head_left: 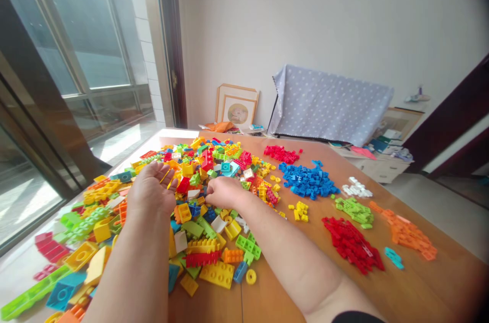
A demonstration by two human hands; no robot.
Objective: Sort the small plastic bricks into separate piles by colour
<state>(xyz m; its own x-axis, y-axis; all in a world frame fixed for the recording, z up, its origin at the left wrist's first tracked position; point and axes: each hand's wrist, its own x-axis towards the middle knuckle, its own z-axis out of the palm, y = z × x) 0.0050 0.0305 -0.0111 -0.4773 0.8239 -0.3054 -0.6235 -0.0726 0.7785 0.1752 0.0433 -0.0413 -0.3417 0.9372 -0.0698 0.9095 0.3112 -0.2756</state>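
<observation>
My left hand [151,188] is over the heap of mixed toy bricks [193,231], its palm turned up and fingers curled. Small yellow toy pieces [165,176] rest in that palm, partly covered by the fingers. To its right, my right hand [226,192] reaches down into the heap with its fingers drawn together. Whatever is between those fingertips is hidden. Near the two hands lie a red brick [183,185], a yellow brick [184,212] and a white piece [193,194].
Single-colour piles sit on the wooden table [282,262]: blue [307,180], dark red [349,244], crimson [281,154], white [357,188], lime [355,211], orange [408,234], teal [394,258] and a small yellow pile [300,211]. A dotted cloth [332,101] hangs beyond the table; glass panels stand left.
</observation>
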